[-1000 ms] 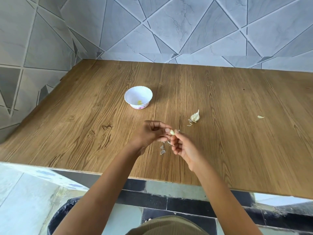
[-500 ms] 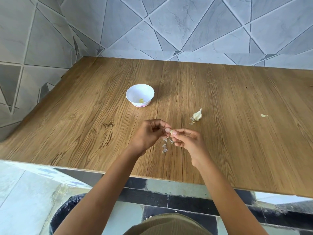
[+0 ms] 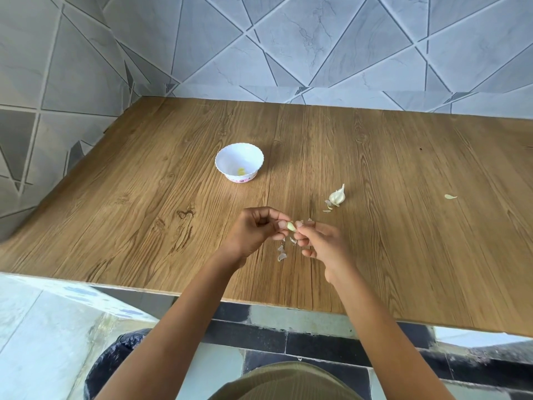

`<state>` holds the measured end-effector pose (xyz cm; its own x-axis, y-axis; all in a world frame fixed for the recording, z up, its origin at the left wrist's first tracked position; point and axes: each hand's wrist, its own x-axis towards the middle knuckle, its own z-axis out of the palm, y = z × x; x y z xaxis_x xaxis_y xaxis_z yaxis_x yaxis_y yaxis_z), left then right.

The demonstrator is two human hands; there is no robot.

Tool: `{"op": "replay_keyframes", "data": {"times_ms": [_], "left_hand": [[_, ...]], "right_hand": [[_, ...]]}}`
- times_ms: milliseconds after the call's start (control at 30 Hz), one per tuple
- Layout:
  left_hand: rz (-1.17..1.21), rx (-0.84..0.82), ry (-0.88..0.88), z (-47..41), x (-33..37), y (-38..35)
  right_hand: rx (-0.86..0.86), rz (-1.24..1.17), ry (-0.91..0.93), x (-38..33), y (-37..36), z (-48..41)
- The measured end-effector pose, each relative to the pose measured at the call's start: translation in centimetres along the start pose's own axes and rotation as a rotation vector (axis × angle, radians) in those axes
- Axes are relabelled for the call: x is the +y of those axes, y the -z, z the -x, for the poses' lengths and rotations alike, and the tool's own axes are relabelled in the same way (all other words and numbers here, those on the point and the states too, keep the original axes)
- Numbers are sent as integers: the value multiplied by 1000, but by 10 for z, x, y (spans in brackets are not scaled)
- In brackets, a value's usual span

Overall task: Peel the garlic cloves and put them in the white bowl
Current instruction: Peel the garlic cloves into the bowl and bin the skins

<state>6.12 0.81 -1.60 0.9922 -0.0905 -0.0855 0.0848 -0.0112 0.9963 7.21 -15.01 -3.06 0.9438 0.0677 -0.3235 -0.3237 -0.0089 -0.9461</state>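
Above the wooden table, my left hand and my right hand meet at a small pale garlic clove. Both pinch it between thumb and fingertips. Bits of papery skin lie on the table just below the hands. The white bowl stands farther back to the left, with one yellowish peeled clove in it. A partly broken garlic head lies to the right of the bowl, behind my right hand.
A single loose piece of garlic or skin lies far right on the table. Tiled walls close the back and left sides. Below the table's near edge on the left there is a dark bin.
The hands have stayed together at the clove, with my right-hand fingers shifting slightly on it. The view has tilted a little.
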Motion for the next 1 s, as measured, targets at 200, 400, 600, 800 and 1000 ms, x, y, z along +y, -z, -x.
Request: {"op": "replay_keyframes", "data": {"times_ms": [200,400,600,800,1000], "left_hand": [[75,95,108,-1,-5,3],[106,115,157,-2,-4,0],[-144,-40,-31,1,-4,6],[-343,12,-181,-5,-5,5],[-346,196,-125,-3,-13,10]], "right_hand": [[84,424,438,15,7,-5],[-31,376,450,13,-1,-4],[46,436,450,16,4,-6],[42,421,445,15,2,-5],[-50,77,164,6,1,4]]}}
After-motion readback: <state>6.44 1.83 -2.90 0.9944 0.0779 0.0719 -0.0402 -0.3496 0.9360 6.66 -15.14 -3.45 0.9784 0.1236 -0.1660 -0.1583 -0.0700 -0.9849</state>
